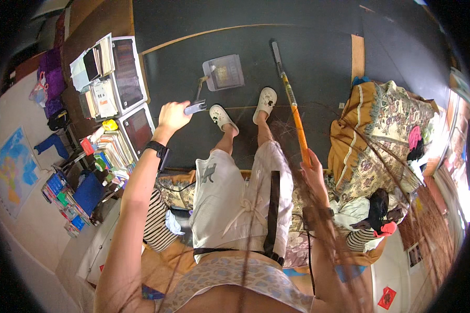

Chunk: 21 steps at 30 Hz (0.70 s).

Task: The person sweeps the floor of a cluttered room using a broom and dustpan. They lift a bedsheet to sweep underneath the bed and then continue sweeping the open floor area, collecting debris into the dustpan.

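My left hand [173, 116] grips the top of a long-handled dustpan; the handle's grey end sticks out beside my fingers. The clear plastic pan [224, 72] rests on the dark floor in front of my left foot and seems to hold some yellowish bits, which are hard to make out. In my right hand [312, 166] is the orange handle of a broom [296, 121]. It slants forward past my right foot, and its narrow dark head [274, 51] is at the floor, to the right of the pan and apart from it.
White storage boxes [130, 74] stacked with books and papers stand at the left. A patterned cover [399, 105] drapes over furniture at the right, with clothes [378, 211] heaped nearer me. Wooden strips [357, 56] edge the dark floor covering. Loose hair partly blocks the right side.
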Available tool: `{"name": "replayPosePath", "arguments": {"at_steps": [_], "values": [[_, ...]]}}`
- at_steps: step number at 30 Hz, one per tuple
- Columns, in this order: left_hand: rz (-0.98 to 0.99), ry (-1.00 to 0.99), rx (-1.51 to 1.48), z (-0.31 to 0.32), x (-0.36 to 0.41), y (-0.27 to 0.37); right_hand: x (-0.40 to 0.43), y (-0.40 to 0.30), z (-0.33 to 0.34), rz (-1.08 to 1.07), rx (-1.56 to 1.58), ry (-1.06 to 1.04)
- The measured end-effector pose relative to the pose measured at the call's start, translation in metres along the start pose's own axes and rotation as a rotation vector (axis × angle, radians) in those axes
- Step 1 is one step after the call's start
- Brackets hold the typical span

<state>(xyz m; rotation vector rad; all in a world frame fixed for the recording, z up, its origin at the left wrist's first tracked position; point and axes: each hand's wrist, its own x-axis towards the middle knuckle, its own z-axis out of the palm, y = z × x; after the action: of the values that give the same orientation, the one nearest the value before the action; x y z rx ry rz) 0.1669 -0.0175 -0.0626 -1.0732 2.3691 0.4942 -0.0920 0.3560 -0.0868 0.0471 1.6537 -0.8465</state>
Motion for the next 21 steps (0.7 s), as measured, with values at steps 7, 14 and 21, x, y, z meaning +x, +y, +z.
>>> {"name": "replayPosePath", "arguments": {"at_steps": [7, 14, 21], "values": [[0.056, 0.077, -0.003, 0.008, 0.007, -0.003, -0.011, -0.023, -0.037, -0.061, -0.734, 0.275], [0.037, 0.052, -0.009, 0.01, 0.009, -0.013, 0.058, -0.034, -0.017, 0.192, -0.775, 0.369], [0.009, 0.038, 0.019, -0.007, 0.015, -0.004, 0.053, 0.016, 0.047, -0.005, -0.913, 0.231]]}}
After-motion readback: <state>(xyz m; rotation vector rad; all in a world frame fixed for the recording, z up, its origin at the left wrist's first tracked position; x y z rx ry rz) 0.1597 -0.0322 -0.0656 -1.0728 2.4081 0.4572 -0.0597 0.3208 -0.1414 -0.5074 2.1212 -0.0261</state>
